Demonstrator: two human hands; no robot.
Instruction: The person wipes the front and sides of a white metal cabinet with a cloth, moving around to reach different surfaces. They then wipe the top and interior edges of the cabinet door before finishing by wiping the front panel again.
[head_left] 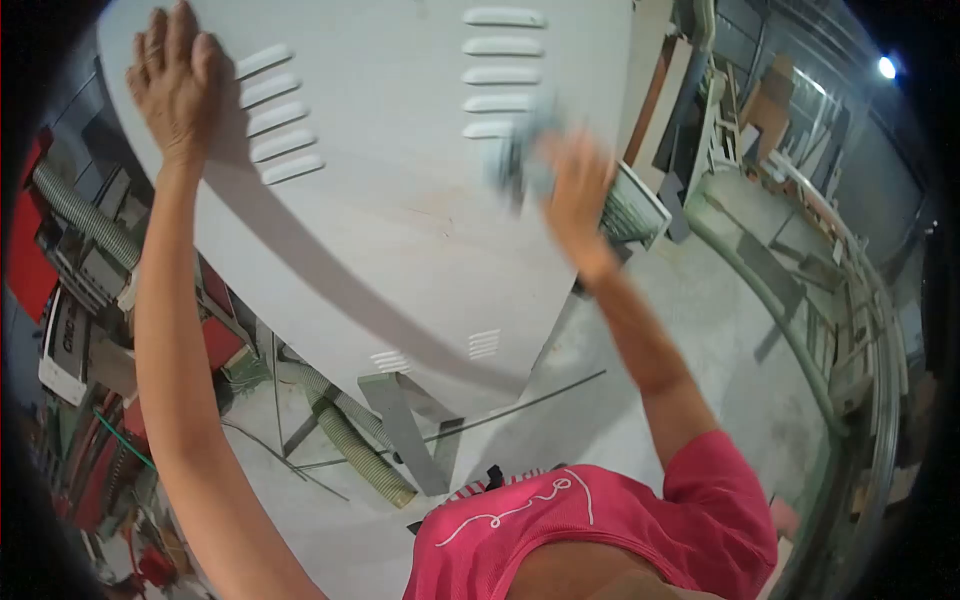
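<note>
A large white panel (370, 220) with rows of louvre vents (503, 75) stands tilted in front of me. My left hand (175, 85) lies flat on its upper left edge, fingers stretched out and holding nothing. Over the panel's right side, just below the right-hand vents, is my right hand (575, 185), blurred by motion. Its fingers are round a blue-grey cloth (520, 160), which is smeared too and seems to be against the panel's surface. The arm's long shadow crosses the panel's middle.
A grey metal leg (405, 430) and a ribbed hose (360, 455) are below the panel. Ducting, red parts and clutter crowd the left. Behind my right hand is a green-and-white box (635, 205). A curved green pipe (770, 320) and boards line the right.
</note>
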